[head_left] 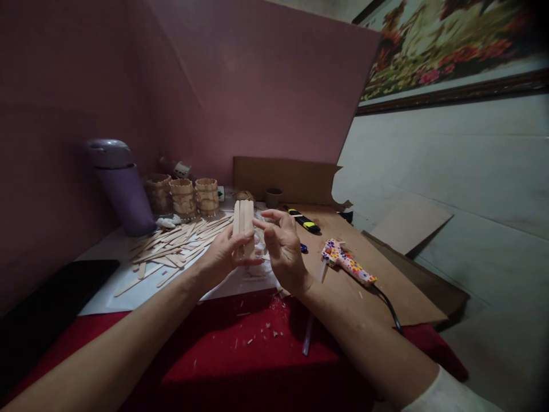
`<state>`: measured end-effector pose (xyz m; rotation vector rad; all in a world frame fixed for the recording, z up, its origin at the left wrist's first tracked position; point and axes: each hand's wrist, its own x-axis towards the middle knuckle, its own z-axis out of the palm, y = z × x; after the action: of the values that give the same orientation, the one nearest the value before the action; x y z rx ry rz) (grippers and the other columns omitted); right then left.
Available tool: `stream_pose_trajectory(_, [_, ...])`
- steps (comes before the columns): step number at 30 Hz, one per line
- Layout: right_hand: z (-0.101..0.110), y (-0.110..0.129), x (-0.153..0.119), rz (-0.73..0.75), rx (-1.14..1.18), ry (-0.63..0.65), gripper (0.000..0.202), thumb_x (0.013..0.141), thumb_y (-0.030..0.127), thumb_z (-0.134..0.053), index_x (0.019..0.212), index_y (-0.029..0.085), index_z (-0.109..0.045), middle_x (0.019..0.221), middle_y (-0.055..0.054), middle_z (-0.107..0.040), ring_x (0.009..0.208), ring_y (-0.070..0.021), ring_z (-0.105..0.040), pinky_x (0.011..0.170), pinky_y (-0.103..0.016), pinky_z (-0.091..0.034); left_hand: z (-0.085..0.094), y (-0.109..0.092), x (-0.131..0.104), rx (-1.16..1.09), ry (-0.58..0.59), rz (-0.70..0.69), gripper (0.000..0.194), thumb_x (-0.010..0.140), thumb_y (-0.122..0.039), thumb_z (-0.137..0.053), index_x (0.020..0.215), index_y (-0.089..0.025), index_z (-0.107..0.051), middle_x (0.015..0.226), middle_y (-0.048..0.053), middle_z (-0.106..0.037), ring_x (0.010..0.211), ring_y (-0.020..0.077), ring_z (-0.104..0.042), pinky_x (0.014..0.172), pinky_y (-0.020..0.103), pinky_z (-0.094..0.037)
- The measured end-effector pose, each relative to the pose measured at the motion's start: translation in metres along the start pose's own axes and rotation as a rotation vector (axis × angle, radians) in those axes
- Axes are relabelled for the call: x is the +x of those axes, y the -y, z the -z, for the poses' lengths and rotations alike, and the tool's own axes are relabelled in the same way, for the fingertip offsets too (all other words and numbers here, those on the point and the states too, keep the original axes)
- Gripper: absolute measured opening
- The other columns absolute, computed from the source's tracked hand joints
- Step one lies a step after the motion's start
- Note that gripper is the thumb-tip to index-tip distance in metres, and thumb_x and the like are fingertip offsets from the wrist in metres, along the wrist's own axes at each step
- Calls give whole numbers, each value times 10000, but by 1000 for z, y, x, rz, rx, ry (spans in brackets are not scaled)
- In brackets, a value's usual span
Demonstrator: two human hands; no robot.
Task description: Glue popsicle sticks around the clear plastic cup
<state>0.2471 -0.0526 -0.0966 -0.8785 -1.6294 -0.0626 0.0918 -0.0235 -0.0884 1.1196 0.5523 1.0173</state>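
Observation:
Upright in front of me is a small piece made of several popsicle sticks (244, 216) set side by side. My left hand (229, 250) grips its lower part, thumb across the front and fingers around the back. Close by on the right, my right hand (283, 246) has its fingers apart, with the index fingertip at the right edge of the sticks; whether it touches them I cannot tell. Loose popsicle sticks (171, 250) lie in a pile on white paper (103, 294) to the left of my hands.
A flowered hot glue gun (349, 263) with a glue stick lies on cardboard (398, 297) at right, near a yellow-black utility knife (304, 220). Stick-built cups (207, 197) and a purple bottle (124, 197) stand at back left. Scraps dot the red cloth (214, 355).

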Motion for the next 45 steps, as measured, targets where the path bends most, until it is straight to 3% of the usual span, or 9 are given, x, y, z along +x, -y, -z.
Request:
stream_pose_trajectory(5, [0, -3, 2, -25, 31, -61, 555, 1061, 581, -349, 1142, 225, -767, 1206, -116, -631, 1190, -263, -583, 1055, -520, -466, -1, -2, -1, 0, 17, 12, 498, 763, -324, -838, 1203, -184, -651, 1035, 95, -686, 807, 205, -675, 681, 394, -643])
stream_pose_trajectory(9, [-2, -6, 3, -80, 48, -98, 511, 1059, 563, -382, 1090, 223, -762, 1155, -109, -651, 1136, -260, -598, 1017, -511, -484, -3, -5, -3, -51, 31, 30, 398, 806, -355, -803, 1129, -157, -679, 981, 93, -693, 795, 203, -673, 697, 389, -642])
stream_pose_trajectory(12, [-3, -7, 1, -87, 50, -88, 481, 1062, 536, -392, 1067, 226, -760, 1154, -107, -646, 1136, -261, -598, 1017, -516, -486, -5, -9, -5, -104, 26, 44, 322, 894, -409, -717, 1097, -162, -679, 979, 86, -702, 770, 202, -684, 698, 394, -640])
stream_pose_trajectory(17, [-2, -3, -3, -45, 34, -36, 451, 1069, 491, -394, 1071, 225, -758, 1166, -108, -627, 1158, -257, -587, 1036, -519, -474, -4, -11, -5, -176, 14, 55, 188, 939, -339, -658, 1026, -175, -683, 981, 68, -708, 777, 224, -712, 718, 425, -635])
stream_pose_trajectory(26, [-1, 4, -5, 76, -46, 27, 406, 1073, 439, -410, 1146, 223, -746, 1200, -111, -618, 1179, -261, -564, 1042, -523, -459, 1, -3, -4, -114, 12, -20, 249, 869, -366, -769, 993, -155, -723, 1129, 93, -648, 968, 234, -652, 805, 423, -625])
stream_pose_trajectory(34, [-2, -1, -6, 41, -80, 27, 451, 1074, 478, -383, 1150, 239, -758, 1203, -107, -619, 1176, -260, -570, 1045, -520, -466, 1, -3, -2, -134, -8, -1, 290, 848, -398, -792, 1001, -166, -708, 1113, 84, -656, 872, 213, -671, 815, 437, -607])
stream_pose_trajectory(40, [-4, 1, -6, 44, -55, 38, 428, 1068, 448, -413, 1169, 220, -761, 1219, -120, -614, 1186, -276, -556, 1057, -537, -448, -2, -5, -4, -128, -10, 4, 302, 848, -387, -790, 1033, -163, -708, 1163, 92, -663, 857, 211, -680, 809, 431, -609])
stream_pose_trajectory(45, [-2, 1, -5, 47, -57, 44, 377, 1058, 408, -446, 1230, 219, -723, 1219, -124, -620, 1189, -273, -561, 1053, -532, -459, -3, -6, -2, -176, -21, 30, 253, 884, -350, -752, 1044, -162, -694, 1088, 85, -685, 831, 219, -701, 782, 413, -612])
